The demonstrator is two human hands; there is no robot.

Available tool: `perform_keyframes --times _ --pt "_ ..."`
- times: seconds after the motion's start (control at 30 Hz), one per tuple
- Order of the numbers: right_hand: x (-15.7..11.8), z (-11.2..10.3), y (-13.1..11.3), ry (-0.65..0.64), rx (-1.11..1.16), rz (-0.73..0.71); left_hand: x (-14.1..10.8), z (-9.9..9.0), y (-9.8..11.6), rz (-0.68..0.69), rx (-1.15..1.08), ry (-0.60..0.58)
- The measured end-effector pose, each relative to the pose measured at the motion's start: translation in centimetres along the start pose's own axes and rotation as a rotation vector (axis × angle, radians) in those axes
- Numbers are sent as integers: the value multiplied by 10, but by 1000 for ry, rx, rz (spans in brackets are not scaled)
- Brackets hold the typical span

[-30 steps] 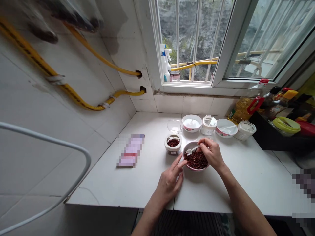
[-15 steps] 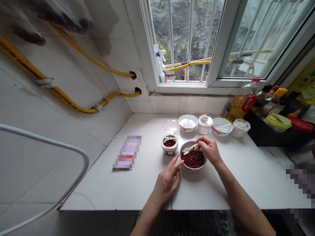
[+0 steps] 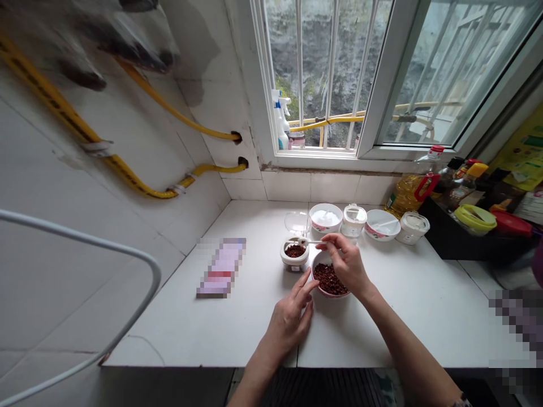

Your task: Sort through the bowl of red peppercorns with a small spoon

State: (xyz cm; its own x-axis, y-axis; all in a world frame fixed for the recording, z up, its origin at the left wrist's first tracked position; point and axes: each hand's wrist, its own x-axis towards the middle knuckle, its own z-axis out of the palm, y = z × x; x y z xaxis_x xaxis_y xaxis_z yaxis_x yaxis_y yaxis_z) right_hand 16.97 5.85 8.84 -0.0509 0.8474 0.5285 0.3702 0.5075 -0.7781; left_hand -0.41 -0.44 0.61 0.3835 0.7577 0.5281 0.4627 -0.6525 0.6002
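My right hand [image 3: 345,263] pinches the handle of a small white spoon [image 3: 313,242]. The spoon's bowl is over the rim of a small white seasoning jar [image 3: 294,263] holding dark red peppercorn-like spice. Below that hand stands a bowl [image 3: 323,295] with more of the same dark red spice [image 3: 331,280]; its right side is partly hidden. My left hand [image 3: 292,311] lies at the bowl's left edge, fingers stretched and touching it. The jar's clear lid [image 3: 297,222] is raised behind the jar.
Along the back stand a bowl of white grains [image 3: 326,218], a lidded jar [image 3: 354,220], a bowl with a white spoon [image 3: 382,225] and another jar [image 3: 413,228]. An oil bottle [image 3: 408,189] stands right. A blurred purple packet [image 3: 221,268] lies left.
My right hand has lifted the spoon from the spice bowl and carried it left, over to the jar. My left hand stays at the bowl. The camera view has shifted slightly.
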Motion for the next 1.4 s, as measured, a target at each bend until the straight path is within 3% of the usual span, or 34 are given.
perform_keyframes --times 0.1,0.2,0.33,0.43,0.67,1.03,1.4 --pt "-2 6 -3 -95 -241 -308 0 0 0 -14 -2 -9" --pt "-4 2 -2 -102 -287 -389 0 0 0 -26 -6 -6" --pt "-5 -19 5 59 -191 -158 0 0 0 -13 -27 0" --pt "-8 -34 15 67 -203 -23 0 -1 0 -9 -41 5" --pt "-13 -26 25 -150 -317 -100 1 -2 0 -24 -20 0" --pt "-10 -34 22 -60 66 307 1 -1 0 -38 -48 9" --pt "-11 -31 22 -68 89 316 1 -1 0 -54 -53 6"
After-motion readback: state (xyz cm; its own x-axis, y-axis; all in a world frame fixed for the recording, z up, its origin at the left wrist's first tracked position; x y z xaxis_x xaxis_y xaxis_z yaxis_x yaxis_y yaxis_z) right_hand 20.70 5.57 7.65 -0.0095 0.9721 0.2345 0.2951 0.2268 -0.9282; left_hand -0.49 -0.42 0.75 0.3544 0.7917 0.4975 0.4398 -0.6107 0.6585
